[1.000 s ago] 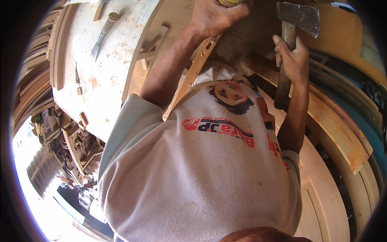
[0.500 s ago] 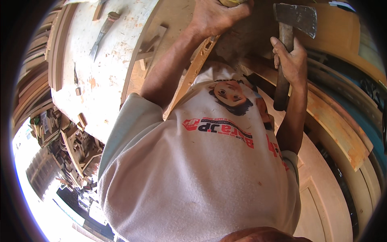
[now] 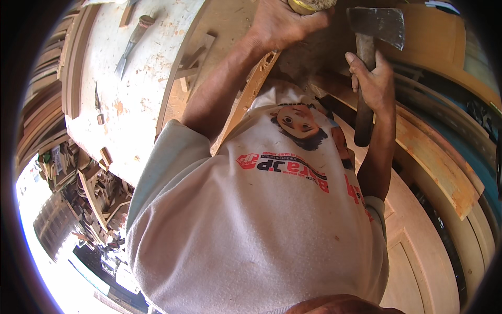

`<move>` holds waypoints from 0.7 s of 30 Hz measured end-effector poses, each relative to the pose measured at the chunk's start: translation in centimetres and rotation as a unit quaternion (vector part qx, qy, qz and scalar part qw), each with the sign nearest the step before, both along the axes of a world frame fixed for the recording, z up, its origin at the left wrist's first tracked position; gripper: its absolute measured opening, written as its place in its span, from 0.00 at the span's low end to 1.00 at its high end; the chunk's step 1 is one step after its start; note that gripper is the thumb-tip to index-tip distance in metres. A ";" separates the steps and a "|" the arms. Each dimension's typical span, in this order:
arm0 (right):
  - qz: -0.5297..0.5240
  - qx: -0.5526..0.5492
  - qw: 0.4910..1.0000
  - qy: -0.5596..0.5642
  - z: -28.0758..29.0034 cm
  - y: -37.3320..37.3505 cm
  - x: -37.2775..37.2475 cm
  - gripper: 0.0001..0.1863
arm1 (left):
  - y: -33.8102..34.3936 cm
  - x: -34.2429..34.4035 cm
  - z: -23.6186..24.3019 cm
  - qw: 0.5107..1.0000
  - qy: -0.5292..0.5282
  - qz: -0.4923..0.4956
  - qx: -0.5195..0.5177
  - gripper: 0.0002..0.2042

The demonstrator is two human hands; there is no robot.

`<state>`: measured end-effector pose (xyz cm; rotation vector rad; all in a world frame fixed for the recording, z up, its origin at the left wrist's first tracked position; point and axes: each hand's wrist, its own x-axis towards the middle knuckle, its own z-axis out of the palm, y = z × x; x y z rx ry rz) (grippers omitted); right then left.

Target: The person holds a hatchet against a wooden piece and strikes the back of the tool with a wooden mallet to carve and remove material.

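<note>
My left hand is at the top middle, its fingers closed round a wooden handle with a yellow band and a frayed, battered end. The rest of that tool is hidden behind the hand and beyond the frame. My right hand grips a hatchet by its wooden shaft, just below the head. Its dark steel head is raised beside the banded handle, apart from it, with the cutting edge facing right. The butt of the shaft points down toward my right forearm.
On the pale worktop at left lie a wooden-handled chisel, a small pointed tool and a wood block. A narrow wooden bar runs under my left forearm. Panelled boards stand at right; wood scraps are heaped at lower left.
The hatchet and my right hand have shifted slightly left and down. My left hand has lowered a little, so more of the banded handle's end shows.
</note>
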<state>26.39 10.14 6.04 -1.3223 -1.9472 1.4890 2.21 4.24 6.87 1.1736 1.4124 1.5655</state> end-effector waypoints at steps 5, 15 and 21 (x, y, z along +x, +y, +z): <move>0.001 -0.001 1.000 0.004 0.0 -0.1 -0.1 0.22 | 0.2 0.0 0.1 0.999 0.018 -0.012 0.047 0.08; 0.005 0.006 1.000 0.021 0.7 -0.6 -0.4 0.21 | 0.6 -0.3 -0.6 0.999 0.014 0.026 0.037 0.08; 0.007 0.054 0.998 0.022 3.1 -1.0 -1.1 0.21 | 0.8 0.2 -0.6 0.989 0.046 0.102 0.093 0.09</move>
